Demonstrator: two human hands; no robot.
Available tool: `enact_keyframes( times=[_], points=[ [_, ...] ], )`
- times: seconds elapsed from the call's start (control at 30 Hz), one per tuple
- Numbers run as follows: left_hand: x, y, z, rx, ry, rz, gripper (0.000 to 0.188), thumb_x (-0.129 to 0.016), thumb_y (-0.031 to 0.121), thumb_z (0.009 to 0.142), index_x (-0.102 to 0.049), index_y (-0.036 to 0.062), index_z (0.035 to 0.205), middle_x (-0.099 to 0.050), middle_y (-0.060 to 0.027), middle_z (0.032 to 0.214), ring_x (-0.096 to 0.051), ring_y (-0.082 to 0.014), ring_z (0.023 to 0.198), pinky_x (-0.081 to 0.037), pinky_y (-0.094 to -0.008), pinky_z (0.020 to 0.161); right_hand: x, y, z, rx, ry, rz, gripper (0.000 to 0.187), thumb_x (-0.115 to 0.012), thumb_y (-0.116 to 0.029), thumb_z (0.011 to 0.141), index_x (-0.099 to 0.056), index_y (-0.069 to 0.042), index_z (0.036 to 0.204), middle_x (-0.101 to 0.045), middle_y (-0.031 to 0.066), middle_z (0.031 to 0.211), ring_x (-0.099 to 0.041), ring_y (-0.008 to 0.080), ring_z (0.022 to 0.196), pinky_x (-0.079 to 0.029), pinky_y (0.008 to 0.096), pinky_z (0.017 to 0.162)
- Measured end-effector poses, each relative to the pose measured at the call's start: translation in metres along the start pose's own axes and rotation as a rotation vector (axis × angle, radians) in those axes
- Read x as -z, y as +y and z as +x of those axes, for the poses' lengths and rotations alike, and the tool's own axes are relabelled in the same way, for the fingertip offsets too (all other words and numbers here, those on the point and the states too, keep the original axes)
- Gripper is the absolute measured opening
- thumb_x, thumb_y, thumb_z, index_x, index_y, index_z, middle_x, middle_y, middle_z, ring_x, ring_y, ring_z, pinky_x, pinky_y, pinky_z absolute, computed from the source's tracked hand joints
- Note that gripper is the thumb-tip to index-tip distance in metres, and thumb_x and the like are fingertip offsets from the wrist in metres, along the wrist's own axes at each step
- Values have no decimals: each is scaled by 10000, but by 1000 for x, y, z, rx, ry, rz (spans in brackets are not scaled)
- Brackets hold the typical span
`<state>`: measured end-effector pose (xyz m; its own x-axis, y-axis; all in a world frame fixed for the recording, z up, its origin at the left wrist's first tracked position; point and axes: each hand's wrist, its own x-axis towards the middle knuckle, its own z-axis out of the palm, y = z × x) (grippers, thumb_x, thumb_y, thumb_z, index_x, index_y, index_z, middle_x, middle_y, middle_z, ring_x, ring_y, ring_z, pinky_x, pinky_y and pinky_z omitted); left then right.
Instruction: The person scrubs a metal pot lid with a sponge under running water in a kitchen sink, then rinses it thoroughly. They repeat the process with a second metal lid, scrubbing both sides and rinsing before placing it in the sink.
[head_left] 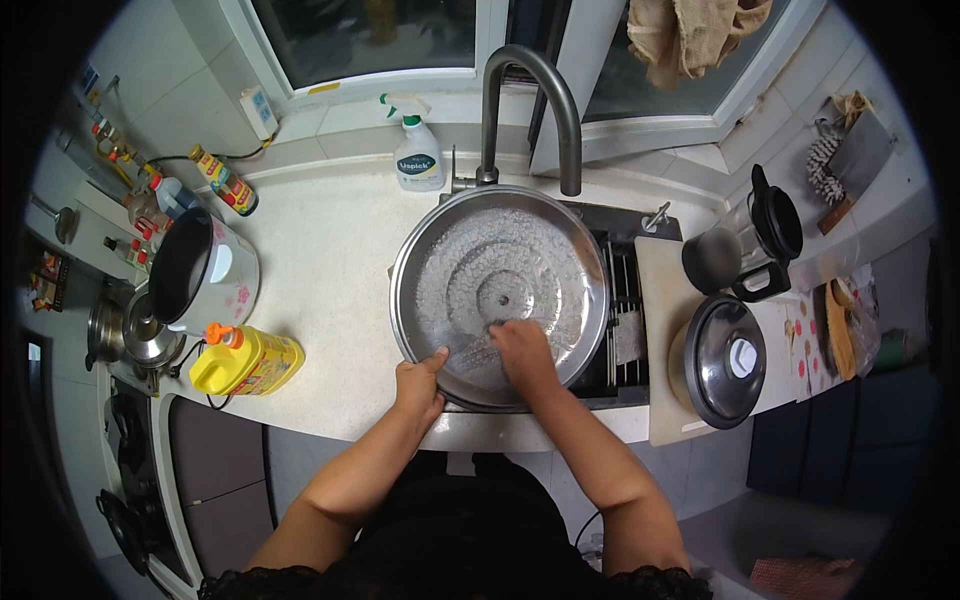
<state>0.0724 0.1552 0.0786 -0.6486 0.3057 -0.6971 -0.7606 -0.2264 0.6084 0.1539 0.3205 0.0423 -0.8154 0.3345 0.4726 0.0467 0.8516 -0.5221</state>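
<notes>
A large round stainless steel pan or lid (582, 335), its inside ringed with concentric circles and coated in white suds, rests over the sink. My left hand (418, 388) grips its near left rim, thumb lapped over the edge. Inside, my right hand (523, 355) presses on the soapy metal just below the centre, fingers curled closed. Whatever those fingers hold, if anything, is hidden. A grey curved faucet (573, 130) arches above the far rim; no water is seen running from it.
Left on the counter stand a yellow jug (248, 362) with an orange cap and a flowered white pot (232, 280). Behind is a spray bottle (419, 160). At right are a black drain rack (622, 270), a lidded steel pot (722, 362) and a blender jug (770, 225).
</notes>
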Motion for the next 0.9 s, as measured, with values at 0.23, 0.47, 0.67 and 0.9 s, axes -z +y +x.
enact_keyframes(
  times=[0.23, 0.47, 0.67, 0.9],
  points=[
    [0, 4, -20, -65, -29, 46, 187, -601, -16, 848, -566, -88, 1017, -627, -191, 968, -639, -295, 829, -549, -414, 742, 1, -4, 16, -143, 13, 262, 209, -538, -164, 803, -588, 21, 721, -554, 208, 762, -505, 373, 785, -407, 461, 736],
    [5, 0, -18, -123, -20, 90, 124, -603, -30, 842, -604, -85, 952, -648, -171, 923, -648, -247, 790, -540, -351, 706, -5, 11, 9, -220, 4, 171, 88, -566, -80, 797, -594, -3, 765, -547, 175, 792, -520, 353, 798, -423, 446, 714],
    [4, -2, -17, -168, -57, 91, 123, -599, -31, 838, -611, -84, 948, -651, -167, 911, -647, -240, 790, -537, -346, 699, 0, 19, 15, -242, 4, 33, 129, -518, -94, 799, -554, 16, 742, -550, 203, 795, -517, 376, 818, -423, 456, 691],
    [6, 3, -20, -121, -59, 105, 129, -593, -32, 836, -617, -70, 957, -652, -148, 913, -640, -232, 790, -520, -348, 709, 5, 12, 20, -553, -123, 292, 168, -548, -146, 836, -556, 16, 793, -548, 202, 846, -513, 379, 852, -425, 445, 753]
  ],
)
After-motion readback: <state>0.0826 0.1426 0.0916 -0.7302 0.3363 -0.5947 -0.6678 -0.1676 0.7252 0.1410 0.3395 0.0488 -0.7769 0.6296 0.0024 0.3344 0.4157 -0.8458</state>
